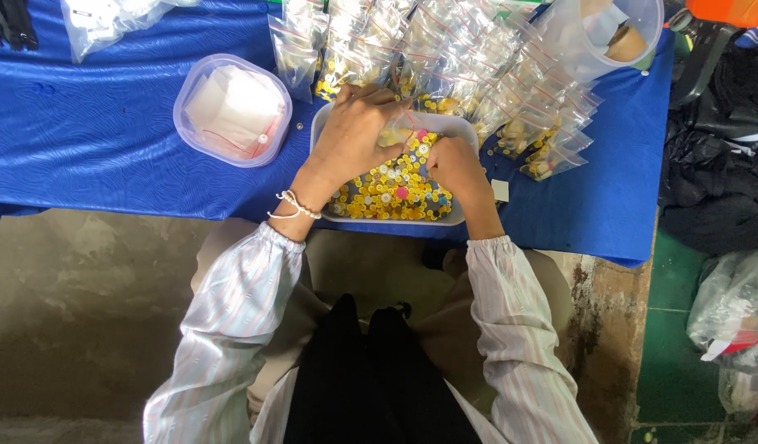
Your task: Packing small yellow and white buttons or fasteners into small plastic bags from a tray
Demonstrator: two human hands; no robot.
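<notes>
- A pale tray (465, 131) sat on the blue cloth (107, 140) at the near table edge, filled with small buttons (391, 193), mostly yellow, a few white, pink and blue.
- A round tub (194, 131) at 9 o'clock of the tray held empty clear bags with red seal strips.
- Filled bags (453, 57) of yellow buttons lay heaped from 12 to 3 o'clock of the tray, touching its far rim.
- A clear jug (634, 37) stood at 2 o'clock, with something brown inside.
- The tray's near rim lay almost flush with the cloth's front edge; the open cloth was mostly at 9 to 10 o'clock, beyond the tub, and a strip at 3 o'clock.
- The left hand (354, 136) reached in from 7 o'clock, palm down over the tray's far left corner, fingers curled narrowly on what seemed a small bag (399, 131), though the fingers hid most of it.
- The right hand (454, 164) came from 5 o'clock, knuckles up, fingertips pinched close together over the buttons at the tray's middle; what it pinched could not be told.
- A beaded bracelet (295, 205) circled the left wrist; both sleeves were striped and pale.
</notes>
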